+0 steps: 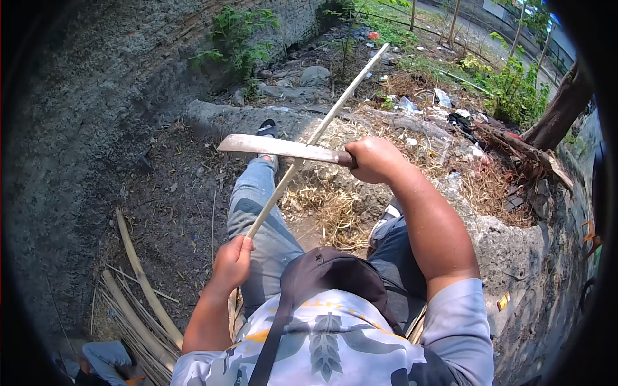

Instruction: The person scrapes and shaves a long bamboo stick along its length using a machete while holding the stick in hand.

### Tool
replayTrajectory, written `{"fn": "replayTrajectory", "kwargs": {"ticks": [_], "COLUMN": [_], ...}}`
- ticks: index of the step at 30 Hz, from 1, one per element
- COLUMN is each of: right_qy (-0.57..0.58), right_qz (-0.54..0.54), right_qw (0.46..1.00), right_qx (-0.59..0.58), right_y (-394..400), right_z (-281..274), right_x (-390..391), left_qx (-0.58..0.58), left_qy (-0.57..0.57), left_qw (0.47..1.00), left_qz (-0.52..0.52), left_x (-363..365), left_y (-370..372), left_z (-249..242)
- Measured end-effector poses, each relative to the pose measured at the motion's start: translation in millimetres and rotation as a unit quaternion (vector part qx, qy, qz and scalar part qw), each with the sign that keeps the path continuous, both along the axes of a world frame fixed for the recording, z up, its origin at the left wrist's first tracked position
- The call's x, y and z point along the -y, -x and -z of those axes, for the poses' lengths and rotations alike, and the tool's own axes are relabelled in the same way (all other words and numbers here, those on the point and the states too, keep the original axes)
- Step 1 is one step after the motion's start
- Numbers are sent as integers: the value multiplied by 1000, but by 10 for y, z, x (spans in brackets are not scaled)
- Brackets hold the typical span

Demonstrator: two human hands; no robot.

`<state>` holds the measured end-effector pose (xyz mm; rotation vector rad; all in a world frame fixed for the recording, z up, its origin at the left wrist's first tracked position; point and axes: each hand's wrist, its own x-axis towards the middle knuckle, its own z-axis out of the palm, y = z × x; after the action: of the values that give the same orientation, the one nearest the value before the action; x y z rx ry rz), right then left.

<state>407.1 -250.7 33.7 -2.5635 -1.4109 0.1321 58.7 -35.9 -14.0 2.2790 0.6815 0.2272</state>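
Observation:
My left hand (232, 262) is closed round the lower end of a long pale bamboo strip (341, 101), which slants up and away to the right. In my right hand (373, 159) is the dark wooden handle of a machete (270, 147). Its broad blade points left and lies across the strip about midway along, edge and strip overlapping in this view. The blade is worn and light grey, with a blunt rounded tip. A dark bag (341, 280) rests on my lap between my knees.
Curly shavings (331, 215) cover the ground between my feet. Split bamboo lengths (138, 309) lie at the lower left beside a rough wall (71, 128). A tree trunk (563, 106) leans at the right, near scattered litter. A small yellow packet (503, 300) sits on the concrete.

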Motion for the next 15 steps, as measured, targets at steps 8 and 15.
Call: {"fn": "replayTrajectory", "kwargs": {"ticks": [8, 15], "right_qy": [24, -13], "right_qz": [-89, 45], "right_qw": [993, 999], "right_qx": [-68, -17], "right_y": [200, -190], "right_z": [-101, -21], "right_x": [5, 218], "left_qx": [-6, -21], "left_qy": [-10, -31], "left_qw": [999, 999], "left_qz": [32, 6], "left_x": [53, -84], "left_y": [-111, -41], "left_z": [-27, -80]}}
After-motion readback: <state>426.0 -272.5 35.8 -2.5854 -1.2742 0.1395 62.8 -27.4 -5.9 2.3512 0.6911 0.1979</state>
